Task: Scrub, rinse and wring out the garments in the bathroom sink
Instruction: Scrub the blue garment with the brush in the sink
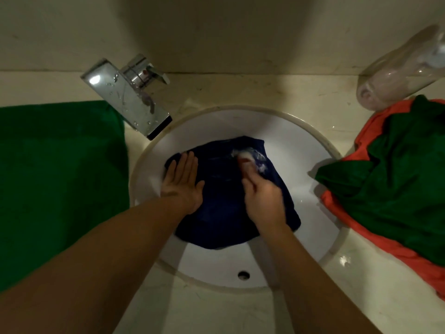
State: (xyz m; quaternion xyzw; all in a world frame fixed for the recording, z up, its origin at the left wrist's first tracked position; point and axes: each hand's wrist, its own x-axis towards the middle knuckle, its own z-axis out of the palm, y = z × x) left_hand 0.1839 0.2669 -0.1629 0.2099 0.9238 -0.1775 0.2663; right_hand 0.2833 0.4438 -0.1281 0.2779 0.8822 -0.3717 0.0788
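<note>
Navy garment (pixel 224 213) in white sink (pixel 301 150), pinned flat by left hand (pixel 183 182), fingers straight and together. Right hand (pixel 262 198) curled round pale sudsy lump (pixel 246 162), blurred. Clear bottle (pixel 397 71): any print too blurred to read.

Dim, warm light, heavy fisheye.
Glare sat on faucet (pixel 127 97); right hand (pixel 262 198) was motion-blurred; shadow darkened the back wall (pixel 216 32); edges bent and soft.
</note>
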